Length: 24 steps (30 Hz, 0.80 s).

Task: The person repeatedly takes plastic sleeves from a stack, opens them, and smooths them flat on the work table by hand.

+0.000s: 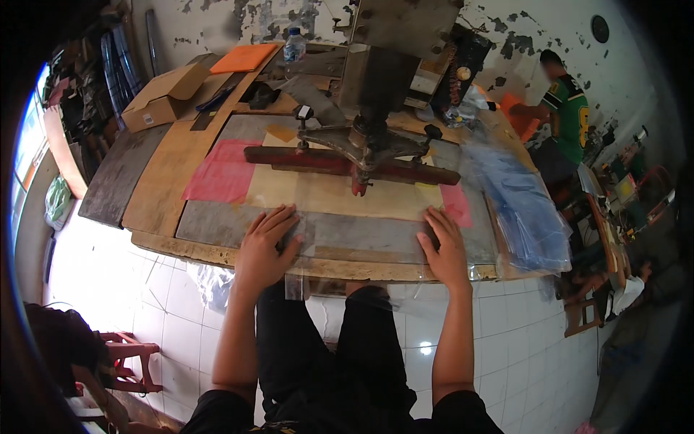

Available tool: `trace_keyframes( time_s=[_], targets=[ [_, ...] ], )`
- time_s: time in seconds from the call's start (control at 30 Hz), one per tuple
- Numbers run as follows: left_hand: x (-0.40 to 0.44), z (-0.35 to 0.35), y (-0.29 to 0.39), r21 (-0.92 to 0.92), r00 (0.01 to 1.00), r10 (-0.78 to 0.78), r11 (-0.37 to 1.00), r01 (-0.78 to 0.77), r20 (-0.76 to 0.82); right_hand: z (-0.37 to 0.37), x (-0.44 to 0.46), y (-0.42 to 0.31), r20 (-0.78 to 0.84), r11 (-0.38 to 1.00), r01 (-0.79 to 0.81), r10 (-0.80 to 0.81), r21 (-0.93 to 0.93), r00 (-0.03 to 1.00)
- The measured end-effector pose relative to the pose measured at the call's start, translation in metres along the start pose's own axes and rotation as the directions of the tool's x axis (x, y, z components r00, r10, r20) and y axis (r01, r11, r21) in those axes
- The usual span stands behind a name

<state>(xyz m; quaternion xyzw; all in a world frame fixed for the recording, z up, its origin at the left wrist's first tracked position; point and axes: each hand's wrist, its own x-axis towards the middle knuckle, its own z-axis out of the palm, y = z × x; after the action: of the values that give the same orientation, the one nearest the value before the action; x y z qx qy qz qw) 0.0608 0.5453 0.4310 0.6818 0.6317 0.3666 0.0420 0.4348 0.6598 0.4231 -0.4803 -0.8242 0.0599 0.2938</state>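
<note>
My left hand [269, 244] lies with fingers stretched out on the near side of the worktable, its palm over a clear plastic sheet [306, 239]. My right hand [444, 244] rests the same way farther right, fingertips at the edge of a cream sheet [340, 201]. Neither hand grips anything. Pink pieces [220, 171] show at both ends of the cream sheet. Above it sits a press head with a long red-brown bar [303, 158]; whether the bar touches the sheet I cannot tell. The plastic hangs over the table's front edge between my hands.
Clear bluish plastic sheets [524, 217] are piled at the table's right. At the back left are a cardboard box [163, 98], an orange sheet [243, 58] and a water bottle [294, 49]. A person in a green shirt [567, 116] stands beyond; a red stool [130, 354] stands lower left.
</note>
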Motion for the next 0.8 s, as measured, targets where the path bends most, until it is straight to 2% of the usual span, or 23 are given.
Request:
trace_keyframes(
  time_s=[0.17, 0.23, 0.37, 0.43, 0.47, 0.53, 0.67, 0.77, 0.8],
  targets=[
    [-0.001, 0.001, -0.002, 0.006, 1.0, 0.014, 1.0, -0.014, -0.007, -0.005, 0.001, 0.001, 0.01, 1.0, 0.019, -0.019, -0.009, 1.0],
    [-0.002, 0.001, -0.002, 0.007, 1.0, 0.017, 1.0, -0.016, -0.014, -0.011, 0.004, 0.001, 0.089, 0.997, -0.036, 0.03, 0.074, 0.996],
    [-0.003, 0.0, -0.003, 0.005, 0.999, 0.033, 0.999, -0.033, -0.012, -0.019, 0.014, 0.009, 0.073, 0.982, -0.12, 0.11, 0.144, 0.991],
    [-0.004, 0.001, -0.003, 0.016, 1.0, 0.024, 1.0, -0.024, -0.006, -0.024, 0.02, 0.017, 0.125, 0.958, -0.218, 0.197, 0.188, 0.972],
    [-0.004, 0.001, -0.003, 0.014, 1.0, 0.03, 0.999, -0.03, -0.004, -0.024, 0.021, 0.021, 0.12, 0.957, -0.221, 0.201, 0.186, 0.972],
    [-0.004, 0.001, -0.002, 0.012, 1.0, 0.011, 1.0, -0.011, -0.012, -0.023, 0.025, 0.027, 0.105, 0.989, -0.141, 0.136, 0.041, 0.985],
    [-0.005, 0.001, -0.003, 0.012, 1.0, 0.021, 1.0, -0.021, -0.019, -0.015, 0.032, 0.031, 0.102, 0.981, -0.183, 0.177, 0.06, 0.979],
    [-0.007, 0.003, -0.006, 0.007, 0.999, 0.034, 0.999, -0.034, -0.015, -0.017, 0.028, 0.022, 0.039, 0.973, -0.171, 0.167, 0.156, 0.985],
    [-0.006, 0.003, -0.005, 0.013, 0.999, 0.038, 0.999, -0.038, -0.01, -0.021, 0.023, 0.018, -0.028, 0.971, -0.157, 0.165, 0.181, 0.986]
  ],
)
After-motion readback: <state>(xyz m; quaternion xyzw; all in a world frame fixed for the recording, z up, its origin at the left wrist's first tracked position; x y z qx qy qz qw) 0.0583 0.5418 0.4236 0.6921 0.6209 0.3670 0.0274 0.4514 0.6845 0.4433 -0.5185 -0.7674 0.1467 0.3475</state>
